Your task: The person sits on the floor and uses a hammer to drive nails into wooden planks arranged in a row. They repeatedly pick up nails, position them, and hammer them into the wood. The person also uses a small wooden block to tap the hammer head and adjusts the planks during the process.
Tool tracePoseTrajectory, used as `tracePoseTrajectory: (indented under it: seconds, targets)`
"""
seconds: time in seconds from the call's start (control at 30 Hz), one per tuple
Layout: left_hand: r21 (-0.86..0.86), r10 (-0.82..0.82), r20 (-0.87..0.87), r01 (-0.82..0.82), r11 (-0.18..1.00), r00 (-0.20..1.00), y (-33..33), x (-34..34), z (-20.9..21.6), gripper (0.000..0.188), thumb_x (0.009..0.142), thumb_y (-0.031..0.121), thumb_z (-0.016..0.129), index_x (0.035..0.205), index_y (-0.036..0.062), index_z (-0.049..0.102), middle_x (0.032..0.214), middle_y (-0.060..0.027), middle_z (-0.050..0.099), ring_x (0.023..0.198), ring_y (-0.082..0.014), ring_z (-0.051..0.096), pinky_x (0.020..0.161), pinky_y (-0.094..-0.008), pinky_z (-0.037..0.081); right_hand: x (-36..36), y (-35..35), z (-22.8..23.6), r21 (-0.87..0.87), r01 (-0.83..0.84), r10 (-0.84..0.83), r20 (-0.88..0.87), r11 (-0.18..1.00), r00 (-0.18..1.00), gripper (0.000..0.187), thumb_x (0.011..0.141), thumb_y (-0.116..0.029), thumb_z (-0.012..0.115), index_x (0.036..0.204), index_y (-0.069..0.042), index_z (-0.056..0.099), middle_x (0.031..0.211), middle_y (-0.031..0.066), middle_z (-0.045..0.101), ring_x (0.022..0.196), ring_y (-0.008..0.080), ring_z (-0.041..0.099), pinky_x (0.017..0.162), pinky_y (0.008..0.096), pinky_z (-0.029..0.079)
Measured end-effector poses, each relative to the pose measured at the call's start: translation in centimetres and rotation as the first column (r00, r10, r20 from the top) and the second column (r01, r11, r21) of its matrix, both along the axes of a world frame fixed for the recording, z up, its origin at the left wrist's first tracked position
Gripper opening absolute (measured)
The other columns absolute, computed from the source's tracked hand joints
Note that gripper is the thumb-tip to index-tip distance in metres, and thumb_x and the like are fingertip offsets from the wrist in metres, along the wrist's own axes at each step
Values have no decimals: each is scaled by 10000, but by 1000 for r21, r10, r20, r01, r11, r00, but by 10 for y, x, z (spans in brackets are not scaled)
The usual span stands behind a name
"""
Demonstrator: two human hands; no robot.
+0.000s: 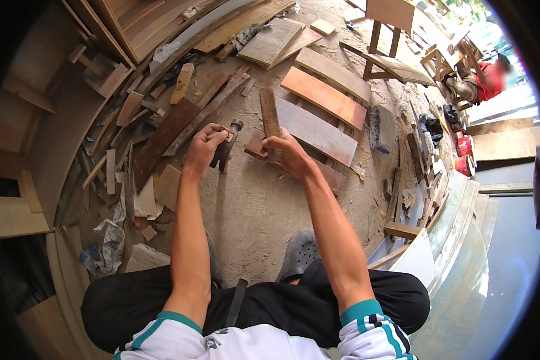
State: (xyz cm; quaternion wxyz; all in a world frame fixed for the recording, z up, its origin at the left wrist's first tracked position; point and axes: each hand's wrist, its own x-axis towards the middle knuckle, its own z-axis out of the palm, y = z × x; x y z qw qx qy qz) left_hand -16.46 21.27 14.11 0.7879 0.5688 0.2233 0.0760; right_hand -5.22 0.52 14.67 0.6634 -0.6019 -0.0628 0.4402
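Observation:
My left hand is closed at the head of a claw hammer. The hammer's round face points away from me and its dark claw toward me; the handle is mostly hidden. In my right hand is a short, narrow wooden strip, gripped near its lower end and pointing away from me. Beneath and beyond that hand, boards lie side by side across supports on the ground: a reddish-brown board, a grey board, an orange-brown board and a pale brown board.
Wood offcuts are heaped on the left beside a wooden cabinet. A grey block lies right of the boards. Glass-like sheets and red buckets stand at right. Beyond a wooden chair sits a person in red.

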Motion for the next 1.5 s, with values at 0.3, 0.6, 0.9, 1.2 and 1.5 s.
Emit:
tracePoseTrajectory:
  seconds: [0.3, 0.6, 0.9, 1.2, 1.5]
  targets:
    - [-80, -21, -3, 20, 997, 1000, 6, 3, -1, 70, 943, 139, 611, 963, 75, 630, 857, -13, 650, 696, -84, 624, 594, -245, 533, -34, 51, -22, 254, 270, -232, -168, 929, 958, 582, 828, -180, 667, 1303, -24, 371, 1103, 104, 514, 947, 189, 573, 867, 359, 530]
    - [-166, 36, 34, -30, 986, 999, 7, 2, 0, 94, 935, 155, 608, 966, 67, 619, 851, -38, 653, 678, -105, 632, 534, -284, 562, -31, 57, -19, 406, 180, -144, -118, 896, 982, 482, 828, -141, 636, 1254, -50, 428, 992, 51, 542, 902, 166, 557, 796, 323, 484]
    - [-33, 48, 45, -47, 998, 998, 14, 9, -7, 88, 958, 127, 580, 997, 61, 625, 867, -28, 675, 703, -92, 639, 633, -252, 545, -27, 63, -8, 428, 239, -169, -195, 872, 966, 516, 827, -115, 614, 1301, -42, 424, 1092, 89, 543, 986, 201, 567, 848, 362, 496]
    - [109, 36, 150, -52, 993, 988, 9, 9, 1, 130, 974, 79, 549, 960, -32, 613, 1165, -179, 687, 864, -120, 678, 726, -256, 548, -25, 65, -15, 430, 270, -200, -201, 862, 959, 576, 826, -118, 623, 1352, -32, 405, 1173, 116, 532, 1057, 230, 567, 904, 393, 498]
    - [217, 57, 236, -109, 970, 970, 0, 18, -13, 82, 938, 43, 600, 955, -22, 648, 1123, -102, 715, 812, -73, 638, 670, -234, 526, -23, 60, -2, 201, 249, -263, 47, 947, 964, 631, 802, -171, 700, 1338, -16, 407, 1124, 107, 558, 997, 195, 590, 837, 347, 520]
